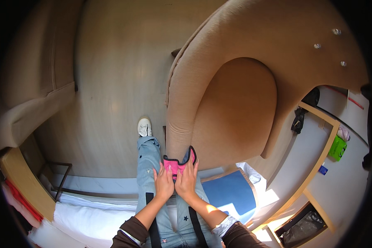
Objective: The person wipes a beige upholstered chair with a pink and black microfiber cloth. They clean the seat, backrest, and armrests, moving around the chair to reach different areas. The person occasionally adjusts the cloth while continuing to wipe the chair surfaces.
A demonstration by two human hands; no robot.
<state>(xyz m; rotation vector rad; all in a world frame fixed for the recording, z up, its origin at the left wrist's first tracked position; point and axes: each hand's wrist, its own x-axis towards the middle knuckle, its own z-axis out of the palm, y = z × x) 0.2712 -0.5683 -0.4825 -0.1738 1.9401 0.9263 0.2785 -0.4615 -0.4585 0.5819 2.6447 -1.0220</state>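
Observation:
Both hands meet over my lap around a small pink cloth piece point(171, 163) with dark edging. My left hand point(165, 185) lies on the cloth's left part, fingers stretched forward. On its right part rests my right hand point(186, 183), with the thumb near the middle. The fingers look extended over the fabric, and the undersides of the hands are hidden. A bluish-grey patch shows inside the raised right edge of the cloth. Just beyond it stands the arm of a brown upholstered armchair point(181, 124).
Another brown upholstered seat point(40, 105) stands at the left. White bedding point(93, 218) lies at lower left, and a blue panel point(231, 190) at lower right. Along the right runs a wood-edged white surface point(341, 183) with a green packet point(338, 148). A metal frame point(62, 179) stands at left.

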